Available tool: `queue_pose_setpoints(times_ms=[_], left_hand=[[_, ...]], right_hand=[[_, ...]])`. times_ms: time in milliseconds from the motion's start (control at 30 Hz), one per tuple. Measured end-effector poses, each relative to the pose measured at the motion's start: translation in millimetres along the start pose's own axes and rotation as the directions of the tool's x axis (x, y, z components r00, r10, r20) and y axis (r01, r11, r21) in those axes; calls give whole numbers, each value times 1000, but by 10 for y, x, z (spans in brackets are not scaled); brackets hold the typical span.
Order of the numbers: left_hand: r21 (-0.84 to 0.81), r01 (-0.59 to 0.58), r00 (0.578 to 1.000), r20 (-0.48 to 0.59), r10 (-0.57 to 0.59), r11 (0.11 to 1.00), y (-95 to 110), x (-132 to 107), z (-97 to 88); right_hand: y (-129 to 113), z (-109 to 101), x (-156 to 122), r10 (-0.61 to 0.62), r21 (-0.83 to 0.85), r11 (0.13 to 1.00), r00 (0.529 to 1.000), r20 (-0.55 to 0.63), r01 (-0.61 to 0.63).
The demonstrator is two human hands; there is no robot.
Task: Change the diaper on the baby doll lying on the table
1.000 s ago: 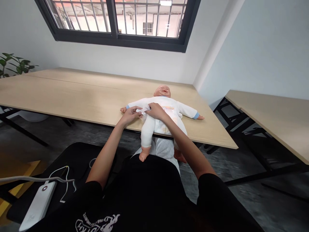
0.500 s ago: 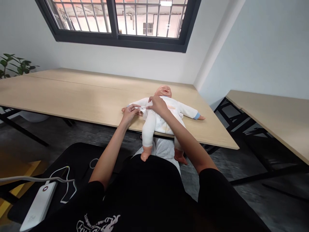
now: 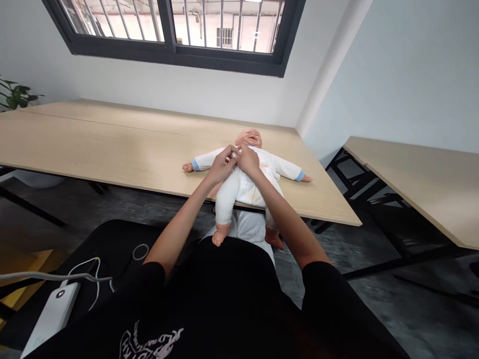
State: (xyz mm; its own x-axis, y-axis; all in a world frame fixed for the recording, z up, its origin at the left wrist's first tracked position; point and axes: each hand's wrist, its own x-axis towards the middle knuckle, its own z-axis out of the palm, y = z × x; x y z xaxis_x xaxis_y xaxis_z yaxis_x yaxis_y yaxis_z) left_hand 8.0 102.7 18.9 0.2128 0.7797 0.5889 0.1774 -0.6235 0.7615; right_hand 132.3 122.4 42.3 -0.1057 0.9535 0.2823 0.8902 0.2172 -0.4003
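A baby doll (image 3: pixel 250 137) lies face up along the table's front edge, its legs hanging over. It wears a white suit (image 3: pixel 226 197) with blue cuffs, and its arms are spread out. At its chest, my left hand (image 3: pixel 223 164) pinches a bit of the white cloth between curled fingers. Touching those fingertips, my right hand (image 3: pixel 248 159) is closed at the same spot on the suit. What lies between the right fingers is mostly hidden by the hand.
The doll rests on a long wooden table (image 3: pixel 142 154) below a barred window (image 3: pixel 224 55). Another table (image 3: pixel 419 174) stands at right. At lower left, a black chair (image 3: pixel 112 239) holds a white power bank (image 3: pixel 52 314) with a cable and a beaded bracelet (image 3: pixel 140 252).
My left hand has moved from the doll's side up to its chest, meeting my right hand. The right fingers have curled in. The view has shifted slightly.
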Motion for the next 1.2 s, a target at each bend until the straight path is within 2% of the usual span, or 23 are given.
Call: queue_pose_setpoints(times_ms=[167, 233, 367, 467, 567, 667, 700, 767, 867, 967, 1033, 1100, 1200], left_hand=[[87, -44, 998, 58, 39, 995, -9, 41, 60], [131, -67, 994, 91, 55, 989, -4, 37, 92], [188, -131, 979, 177, 98, 973, 35, 36, 161], [261, -161, 963, 254, 93, 952, 61, 49, 199], [359, -166, 961, 269, 69, 918, 77, 32, 213], [385, -127, 973, 225, 41, 914, 107, -40, 214], [373, -117, 977, 211, 39, 920, 122, -71, 213], [339, -111, 979, 200, 43, 934, 151, -136, 211], [315, -107, 978, 203, 43, 943, 187, -227, 209], [316, -104, 978, 204, 40, 943, 215, -308, 218], [318, -110, 978, 204, 45, 942, 235, -355, 231], [321, -113, 976, 212, 45, 940, 248, -387, 244], [316, -104, 972, 232, 29, 943, 232, -402, 245]], right_hand=[[196, 54, 122, -7, 322, 946, 999, -52, 23], [256, 67, 180, -12, 504, 863, 999, -38, 30], [333, 87, 223, -5, 792, 610, 999, 52, -38], [341, 117, 202, 60, 875, 477, 997, 55, -77], [319, 155, 207, 126, 896, 435, 991, 38, -90], [298, 156, 242, 160, 881, 467, 987, 0, -76], [298, 137, 242, 164, 861, 507, 985, -52, -39], [317, 70, 184, 143, 763, 641, 966, -218, 77], [403, -63, -112, 44, 476, 854, 881, -471, 212], [536, -130, -598, -2, 260, 944, 793, -609, 202], [624, -114, -905, -24, 211, 959, 800, -600, 187], [692, -75, -1114, -77, 176, 966, 855, -512, 192], [739, -39, -1227, -153, 94, 976, 927, -344, 196]])
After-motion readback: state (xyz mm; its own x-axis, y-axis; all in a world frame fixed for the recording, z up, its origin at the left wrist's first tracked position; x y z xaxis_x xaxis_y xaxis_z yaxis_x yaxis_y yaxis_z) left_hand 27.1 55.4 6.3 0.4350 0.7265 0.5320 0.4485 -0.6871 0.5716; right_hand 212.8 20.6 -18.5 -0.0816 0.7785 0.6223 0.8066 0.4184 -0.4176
